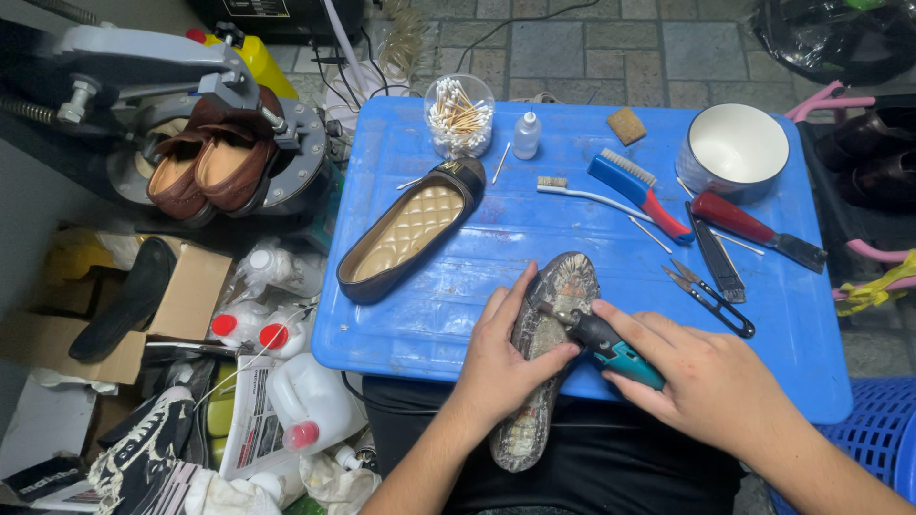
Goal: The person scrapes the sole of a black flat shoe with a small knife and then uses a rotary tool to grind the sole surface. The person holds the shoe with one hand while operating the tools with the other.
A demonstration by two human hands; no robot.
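Note:
A detached shoe sole [551, 315], worn and crusted with old glue, lies at the near edge of the blue plastic table [458, 315]. My left hand [501, 362] presses it down from its left side. My right hand [701, 377] grips a small teal and black rotary tool [606, 341] whose tip touches the sole's middle. Left of them, a black flat shoe [410, 231] with a quilted tan insole lies on the table.
On the table stand a cotton swab jar [459, 114], dropper bottle [527, 134], white bowl [735, 148], brushes [639, 195], scissors [711, 298] and a red-handled knife [754, 229]. Brown shoes [215, 157] sit in a machine at left; bottles and boxes [286, 381] crowd the floor.

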